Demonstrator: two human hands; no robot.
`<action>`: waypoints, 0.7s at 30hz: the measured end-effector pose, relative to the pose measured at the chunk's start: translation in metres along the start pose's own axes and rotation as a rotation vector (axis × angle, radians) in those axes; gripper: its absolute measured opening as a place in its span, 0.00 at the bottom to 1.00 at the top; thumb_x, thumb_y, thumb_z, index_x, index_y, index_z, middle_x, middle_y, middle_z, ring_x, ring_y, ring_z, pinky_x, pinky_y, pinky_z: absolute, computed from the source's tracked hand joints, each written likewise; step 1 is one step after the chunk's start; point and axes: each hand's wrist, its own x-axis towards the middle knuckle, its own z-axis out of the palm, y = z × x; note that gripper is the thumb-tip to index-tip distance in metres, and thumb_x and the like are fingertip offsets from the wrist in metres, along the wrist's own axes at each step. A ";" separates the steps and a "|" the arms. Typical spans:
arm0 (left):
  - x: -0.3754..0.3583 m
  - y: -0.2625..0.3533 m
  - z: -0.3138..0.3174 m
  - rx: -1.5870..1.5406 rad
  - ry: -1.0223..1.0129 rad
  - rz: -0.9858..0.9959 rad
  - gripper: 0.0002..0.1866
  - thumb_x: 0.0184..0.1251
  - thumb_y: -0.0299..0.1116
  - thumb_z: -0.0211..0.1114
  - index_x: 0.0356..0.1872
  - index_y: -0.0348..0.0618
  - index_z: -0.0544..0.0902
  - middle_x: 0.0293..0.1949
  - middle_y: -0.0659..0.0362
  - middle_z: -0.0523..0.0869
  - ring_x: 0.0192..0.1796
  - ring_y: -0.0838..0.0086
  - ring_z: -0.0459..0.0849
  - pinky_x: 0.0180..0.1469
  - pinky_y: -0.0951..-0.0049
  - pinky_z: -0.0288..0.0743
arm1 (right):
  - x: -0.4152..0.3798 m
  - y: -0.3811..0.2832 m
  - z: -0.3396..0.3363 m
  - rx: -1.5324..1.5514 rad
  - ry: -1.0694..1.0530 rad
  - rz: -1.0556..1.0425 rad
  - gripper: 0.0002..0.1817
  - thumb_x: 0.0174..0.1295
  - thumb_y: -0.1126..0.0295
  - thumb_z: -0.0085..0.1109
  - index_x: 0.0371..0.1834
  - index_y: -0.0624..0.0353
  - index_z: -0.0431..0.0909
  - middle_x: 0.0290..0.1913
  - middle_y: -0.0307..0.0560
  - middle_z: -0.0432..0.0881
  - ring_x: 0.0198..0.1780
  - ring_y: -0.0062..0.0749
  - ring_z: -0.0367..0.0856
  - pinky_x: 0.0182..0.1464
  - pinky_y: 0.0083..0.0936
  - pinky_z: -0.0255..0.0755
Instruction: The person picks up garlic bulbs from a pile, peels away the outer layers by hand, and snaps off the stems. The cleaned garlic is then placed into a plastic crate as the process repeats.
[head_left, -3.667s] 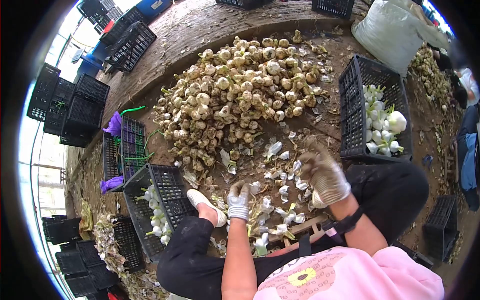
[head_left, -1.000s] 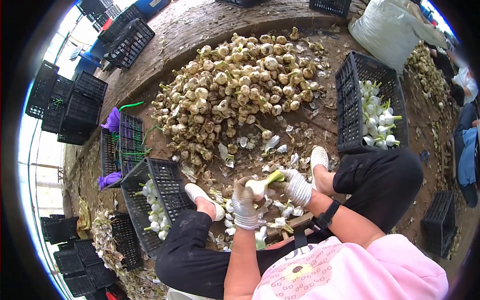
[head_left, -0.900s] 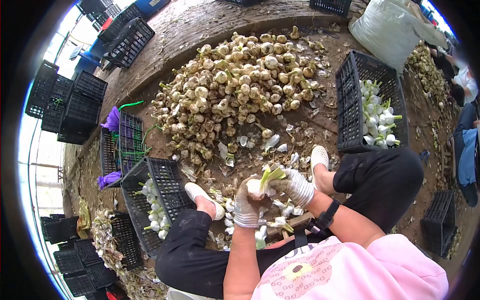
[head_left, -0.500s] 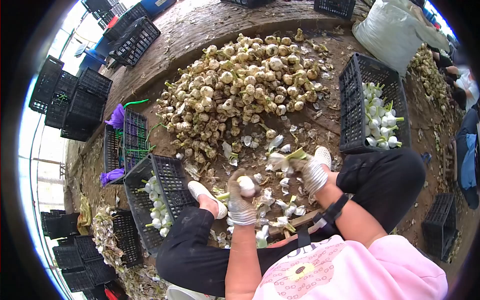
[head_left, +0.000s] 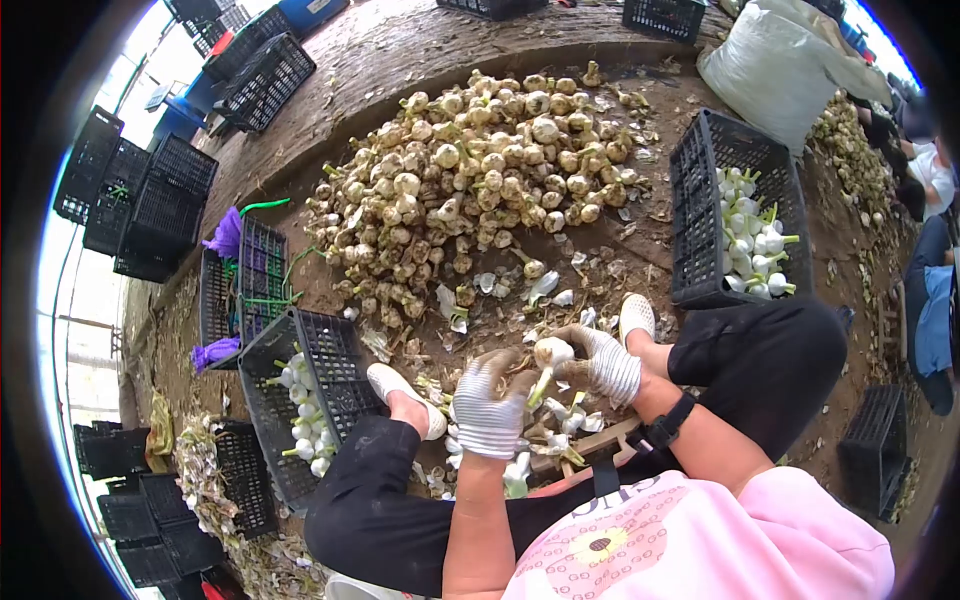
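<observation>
My right hand (head_left: 608,366), in a striped, soiled glove, grips a garlic bulb (head_left: 553,352) between thumb and fingers, its green stem (head_left: 541,387) pointing down and left. My left hand (head_left: 488,402), gloved the same way, is beside the stem with its fingers curled in; what is inside them is hidden. Beneath both hands lie loose garlic skins and cut stems (head_left: 572,415). A big heap of unpeeled garlic (head_left: 480,180) lies in front of me. Cleaned white bulbs (head_left: 755,240) fill part of the right crate (head_left: 690,220), and more sit in the left crate (head_left: 345,350).
A small crate with purple and green netting (head_left: 262,265) stands beyond the left crate. Stacked black crates (head_left: 165,200) are at far left. A white sack (head_left: 770,70) stands at upper right, near another person (head_left: 935,180). My shoes (head_left: 400,395) flank the skins.
The white bulb seen in my left hand no longer shows there. My right hand has moved down and left, now with a bulb instead of leafy skin. Both hands are closer together.
</observation>
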 end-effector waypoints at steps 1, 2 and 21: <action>-0.002 -0.005 0.002 0.080 -0.017 0.048 0.12 0.48 0.23 0.67 0.37 0.36 0.82 0.35 0.50 0.82 0.37 0.63 0.82 0.42 0.70 0.75 | 0.006 0.016 -0.004 -0.023 -0.043 -0.100 0.25 0.50 0.72 0.68 0.51 0.59 0.69 0.42 0.42 0.77 0.44 0.24 0.75 0.45 0.22 0.72; -0.003 -0.009 0.006 0.159 -0.038 0.099 0.11 0.48 0.25 0.67 0.36 0.37 0.82 0.33 0.49 0.83 0.36 0.60 0.82 0.41 0.68 0.75 | 0.008 0.019 -0.003 -0.086 -0.042 -0.116 0.24 0.50 0.71 0.68 0.50 0.60 0.69 0.42 0.42 0.77 0.44 0.24 0.74 0.45 0.22 0.72; -0.007 -0.028 0.010 -0.520 -0.069 -0.503 0.03 0.58 0.24 0.61 0.31 0.35 0.78 0.27 0.61 0.81 0.28 0.80 0.78 0.34 0.80 0.74 | -0.009 0.009 0.017 0.452 -0.191 0.118 0.34 0.54 0.69 0.64 0.64 0.57 0.60 0.51 0.42 0.74 0.48 0.23 0.74 0.42 0.18 0.71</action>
